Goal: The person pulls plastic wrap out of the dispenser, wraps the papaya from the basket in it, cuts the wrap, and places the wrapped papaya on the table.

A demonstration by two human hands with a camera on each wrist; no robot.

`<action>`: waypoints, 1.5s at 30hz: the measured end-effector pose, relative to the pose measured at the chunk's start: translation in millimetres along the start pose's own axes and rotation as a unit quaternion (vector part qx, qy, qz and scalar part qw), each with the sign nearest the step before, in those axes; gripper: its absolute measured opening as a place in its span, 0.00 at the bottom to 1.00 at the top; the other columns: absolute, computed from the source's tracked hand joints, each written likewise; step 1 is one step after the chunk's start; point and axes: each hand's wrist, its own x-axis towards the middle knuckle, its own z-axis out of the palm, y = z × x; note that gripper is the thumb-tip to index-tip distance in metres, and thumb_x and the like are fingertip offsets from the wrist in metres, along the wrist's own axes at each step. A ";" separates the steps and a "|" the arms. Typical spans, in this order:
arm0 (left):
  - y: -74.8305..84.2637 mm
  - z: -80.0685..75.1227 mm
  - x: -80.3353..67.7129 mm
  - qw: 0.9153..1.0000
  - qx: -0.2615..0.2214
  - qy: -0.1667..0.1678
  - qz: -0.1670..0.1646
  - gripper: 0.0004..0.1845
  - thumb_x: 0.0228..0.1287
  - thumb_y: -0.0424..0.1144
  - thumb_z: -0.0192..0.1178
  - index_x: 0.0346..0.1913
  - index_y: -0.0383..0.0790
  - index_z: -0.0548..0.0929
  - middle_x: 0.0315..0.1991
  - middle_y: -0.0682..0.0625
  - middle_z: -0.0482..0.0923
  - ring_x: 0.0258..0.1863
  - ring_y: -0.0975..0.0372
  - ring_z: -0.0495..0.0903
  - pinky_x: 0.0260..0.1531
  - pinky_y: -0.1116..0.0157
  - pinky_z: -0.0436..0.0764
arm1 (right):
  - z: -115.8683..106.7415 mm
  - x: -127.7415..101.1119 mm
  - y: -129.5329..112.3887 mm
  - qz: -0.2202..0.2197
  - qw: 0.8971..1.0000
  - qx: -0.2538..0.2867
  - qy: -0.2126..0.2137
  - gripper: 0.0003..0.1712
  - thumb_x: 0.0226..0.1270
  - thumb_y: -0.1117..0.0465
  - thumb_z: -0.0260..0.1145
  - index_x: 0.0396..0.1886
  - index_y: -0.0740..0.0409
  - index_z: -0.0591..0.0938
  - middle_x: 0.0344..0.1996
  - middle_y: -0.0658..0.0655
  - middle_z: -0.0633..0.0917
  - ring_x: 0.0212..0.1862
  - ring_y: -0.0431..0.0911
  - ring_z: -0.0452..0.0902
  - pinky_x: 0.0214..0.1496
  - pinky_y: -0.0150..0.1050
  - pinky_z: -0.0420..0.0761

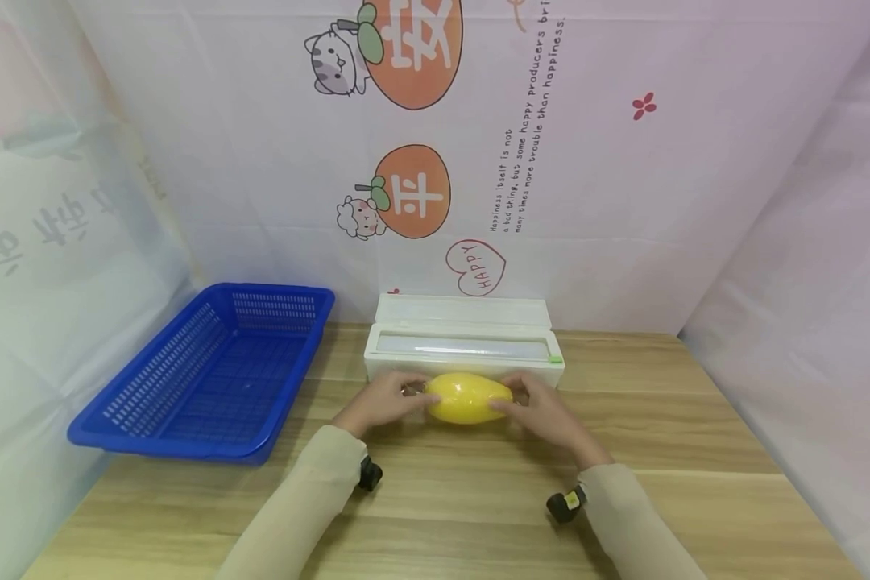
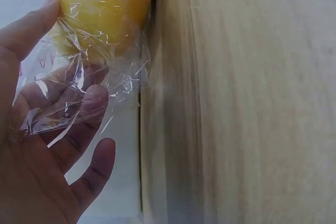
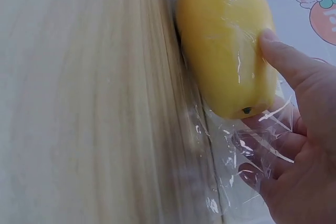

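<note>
A yellow mango-like fruit [image 1: 470,398] lies on the wooden table [image 1: 471,507], wrapped in clear cling film [image 2: 58,108]. My left hand [image 1: 387,400] holds its left end and my right hand [image 1: 540,407] holds its right end. In the left wrist view the thumb lies on the fruit [image 2: 105,9] while the fingers [image 2: 92,98] sit behind loose film. In the right wrist view the thumb presses the fruit [image 3: 226,51], and crumpled film [image 3: 252,145] covers the fingers [image 3: 278,166] below its tip.
A white cling-film dispenser box [image 1: 464,342] stands open just behind the fruit. A blue plastic basket [image 1: 210,379] sits at the left of the table. Printed cloth walls close in the back and both sides.
</note>
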 end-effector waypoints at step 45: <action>1.4 -9.9 -2.8 0.999 -0.002 -0.009 0.049 0.27 0.68 0.53 0.65 0.62 0.39 0.81 0.59 0.47 0.80 0.58 0.56 0.78 0.58 0.58 0.77 | -30.8 1.8 6.5 -0.050 0.967 -0.065 0.242 0.22 0.71 0.55 0.68 0.56 0.66 0.80 0.53 0.67 0.76 0.54 0.61 0.71 0.55 0.55 0.73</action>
